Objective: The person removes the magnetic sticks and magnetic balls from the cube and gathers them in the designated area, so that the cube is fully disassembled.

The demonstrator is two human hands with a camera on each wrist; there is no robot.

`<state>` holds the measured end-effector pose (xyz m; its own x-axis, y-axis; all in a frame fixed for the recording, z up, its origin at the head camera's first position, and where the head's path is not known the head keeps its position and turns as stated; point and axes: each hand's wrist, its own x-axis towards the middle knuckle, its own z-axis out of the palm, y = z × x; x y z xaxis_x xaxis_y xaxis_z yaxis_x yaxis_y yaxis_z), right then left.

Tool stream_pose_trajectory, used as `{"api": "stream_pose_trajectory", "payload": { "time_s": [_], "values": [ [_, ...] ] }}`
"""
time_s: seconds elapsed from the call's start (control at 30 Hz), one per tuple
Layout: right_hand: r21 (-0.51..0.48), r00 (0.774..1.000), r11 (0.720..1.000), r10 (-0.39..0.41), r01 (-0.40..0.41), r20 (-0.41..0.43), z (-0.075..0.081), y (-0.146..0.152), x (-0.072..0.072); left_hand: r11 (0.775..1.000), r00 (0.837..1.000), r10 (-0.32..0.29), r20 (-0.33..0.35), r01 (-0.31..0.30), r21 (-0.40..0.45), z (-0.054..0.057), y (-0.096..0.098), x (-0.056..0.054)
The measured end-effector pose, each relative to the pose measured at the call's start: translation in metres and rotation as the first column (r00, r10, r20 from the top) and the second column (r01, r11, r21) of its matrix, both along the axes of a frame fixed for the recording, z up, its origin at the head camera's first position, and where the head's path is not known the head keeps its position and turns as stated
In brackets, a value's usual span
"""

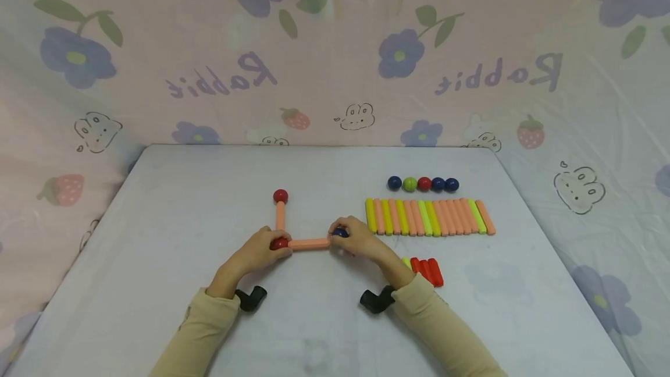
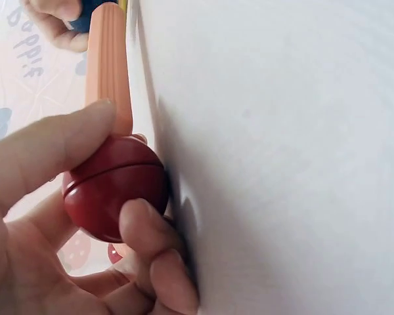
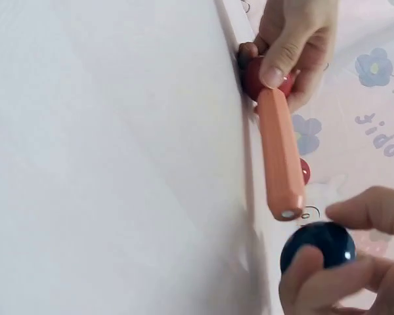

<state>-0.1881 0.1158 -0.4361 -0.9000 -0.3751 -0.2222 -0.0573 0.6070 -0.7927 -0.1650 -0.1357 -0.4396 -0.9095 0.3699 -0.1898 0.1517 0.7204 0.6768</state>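
Note:
At a corner between two orange rods, my left hand (image 1: 260, 249) grips a red ball (image 2: 115, 187) with thumb and fingers. One orange rod (image 1: 310, 244) runs right from that ball. The other orange rod (image 1: 280, 215) points away from me, with a second red ball (image 1: 280, 195) at its far end. My right hand (image 1: 361, 238) pinches a dark blue ball (image 3: 331, 239) by the right-hand rod's free end. A small gap separates ball and rod in the right wrist view, where a silvery spot (image 3: 287, 214) shows on the rod's tip.
On the white table (image 1: 314, 324), a row of blue, green and red balls (image 1: 424, 183) lies back right. Before it stretches a row of orange, yellow and green rods (image 1: 443, 217). Short red rods (image 1: 434, 272) sit partly behind my right forearm. A printed curtain (image 1: 324, 45) hangs behind.

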Motion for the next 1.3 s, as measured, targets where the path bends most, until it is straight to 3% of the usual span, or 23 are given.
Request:
{"api": "stream_pose_trajectory", "payload": {
  "time_s": [0.13, 0.37, 0.6, 0.83, 1.03, 1.3],
  "values": [
    [-0.143, 0.994, 0.99, 0.014, 0.001, 0.106, 0.007, 0.01, -0.004, 1.0, 1.0, 0.005, -0.003, -0.005, 0.0, 0.0, 0.0, 0.0],
    [-0.145, 0.989, 0.989, -0.001, 0.023, 0.148, 0.023, 0.027, -0.015, 1.0, 1.0, 0.01, -0.01, -0.01, 0.006, -0.002, -0.001, 0.001],
    [-0.079, 0.992, 0.996, -0.018, 0.028, 0.125, 0.029, 0.042, -0.035, 1.0, 1.0, 0.012, -0.012, -0.012, 0.006, -0.004, -0.001, 0.0],
    [-0.083, 0.996, 0.996, -0.029, 0.035, 0.079, 0.031, 0.06, -0.056, 1.0, 1.0, 0.007, -0.013, -0.007, 0.006, -0.003, -0.001, 0.0],
    [-0.032, 0.997, 0.997, -0.074, 0.075, 0.023, 0.03, 0.07, -0.071, 1.0, 1.0, 0.011, -0.013, -0.011, 0.005, -0.003, -0.001, 0.0],
    [-0.045, 0.987, 0.987, -0.157, 0.156, -0.018, 0.023, 0.081, -0.088, 1.0, 1.0, 0.008, -0.006, -0.008, 0.009, -0.003, -0.001, 0.0]
  ]
}}
